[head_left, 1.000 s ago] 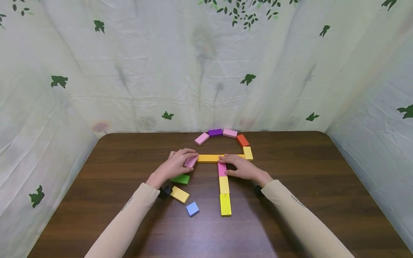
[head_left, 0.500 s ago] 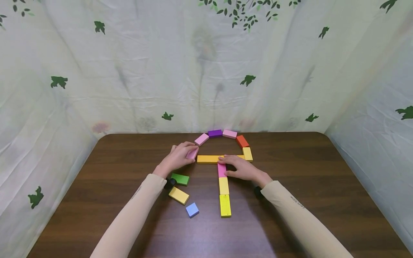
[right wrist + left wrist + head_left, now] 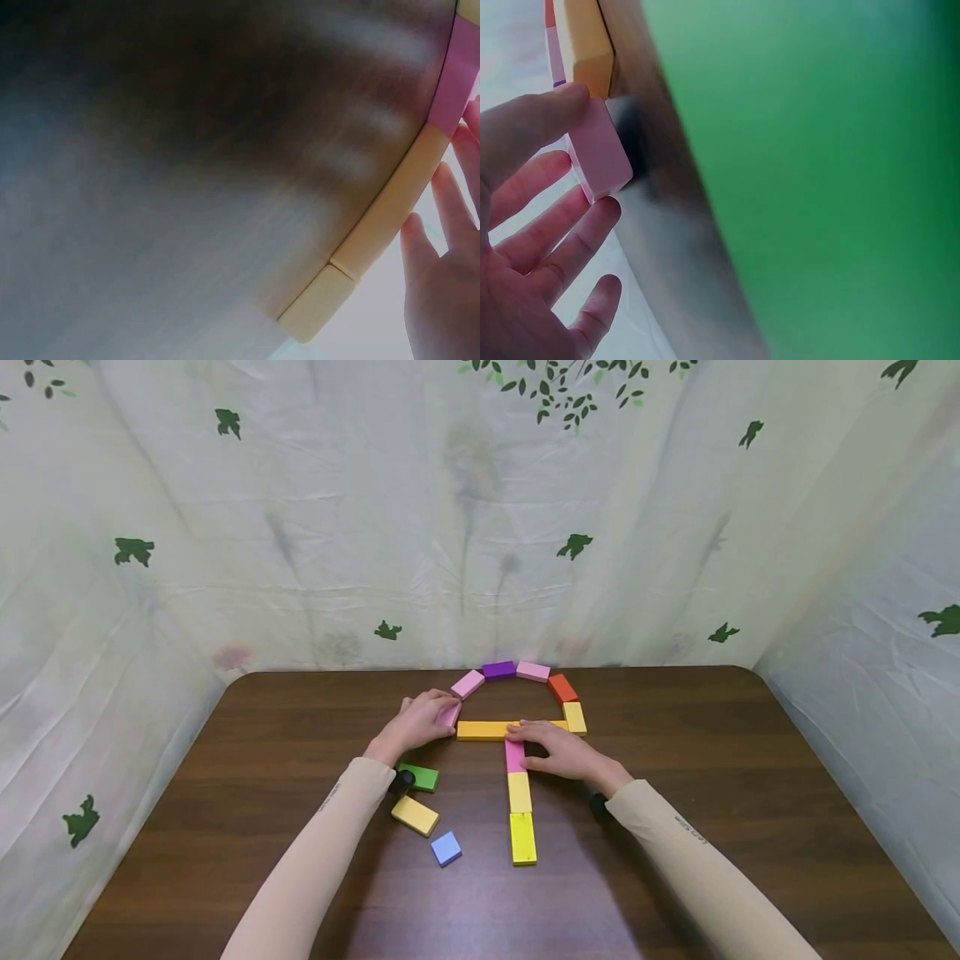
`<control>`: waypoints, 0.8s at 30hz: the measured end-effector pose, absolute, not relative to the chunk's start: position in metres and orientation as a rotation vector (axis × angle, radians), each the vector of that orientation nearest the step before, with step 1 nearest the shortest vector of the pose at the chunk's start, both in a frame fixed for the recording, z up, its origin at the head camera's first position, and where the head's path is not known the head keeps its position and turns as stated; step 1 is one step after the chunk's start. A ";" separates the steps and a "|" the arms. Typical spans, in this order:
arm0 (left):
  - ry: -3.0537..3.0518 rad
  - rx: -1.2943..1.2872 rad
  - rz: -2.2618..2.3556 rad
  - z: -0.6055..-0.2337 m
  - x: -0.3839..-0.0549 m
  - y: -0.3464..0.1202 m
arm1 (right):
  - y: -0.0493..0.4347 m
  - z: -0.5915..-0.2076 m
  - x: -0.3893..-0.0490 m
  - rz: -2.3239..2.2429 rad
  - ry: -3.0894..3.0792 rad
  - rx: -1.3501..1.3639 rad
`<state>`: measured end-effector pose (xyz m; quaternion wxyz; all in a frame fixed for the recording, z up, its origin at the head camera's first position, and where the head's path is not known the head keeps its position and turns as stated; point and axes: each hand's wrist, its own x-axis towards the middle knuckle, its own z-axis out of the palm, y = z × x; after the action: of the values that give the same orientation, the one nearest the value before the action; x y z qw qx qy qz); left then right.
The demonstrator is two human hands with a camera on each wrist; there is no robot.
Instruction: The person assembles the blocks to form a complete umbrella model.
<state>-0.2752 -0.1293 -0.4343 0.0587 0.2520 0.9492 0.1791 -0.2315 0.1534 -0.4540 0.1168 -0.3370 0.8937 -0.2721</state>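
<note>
My left hand (image 3: 412,723) pinches a pink block (image 3: 447,716) between thumb and fingers at the left end of an orange bar (image 3: 482,731). In the left wrist view, the thumb lies on top of that block (image 3: 600,146), close to the bar's end. My right hand (image 3: 566,752) rests its extended fingers on the bar where it meets a brighter pink block (image 3: 514,756), with the thumb at that block's right side. Below this block, a pale yellow block (image 3: 519,793) and a bright yellow one (image 3: 523,839) continue the line toward me.
Beyond the bar curves an arc of pink (image 3: 468,684), purple (image 3: 498,670), light pink (image 3: 533,672), red (image 3: 562,688) and yellow (image 3: 573,717) blocks. Loose green (image 3: 422,778), cream (image 3: 415,816) and blue (image 3: 446,849) blocks lie near the left forearm. A patterned curtain (image 3: 330,568) stands behind the table.
My left hand has moved the pink block away from me and slightly right, close to the arc's left end. The right hand has stayed in place.
</note>
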 end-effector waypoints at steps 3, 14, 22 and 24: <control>2.869 0.751 0.557 -0.436 -0.276 -0.130 | 0.153 -0.454 -0.231 -0.794 2.617 -0.984; 2.860 0.783 0.631 -0.436 -0.272 -0.142 | 0.154 -0.455 -0.232 -0.796 2.619 -0.996; 2.811 0.804 0.580 -0.430 -0.261 -0.153 | 0.153 -0.454 -0.231 -0.794 2.615 -0.997; 2.787 0.800 0.562 -0.430 -0.259 -0.154 | 0.153 -0.454 -0.231 -0.794 2.617 -0.998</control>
<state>-0.2590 -0.1543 -0.4303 0.0939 0.2697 0.9394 0.1896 -0.2314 0.1532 -0.4536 0.1150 -0.3407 0.8929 -0.2710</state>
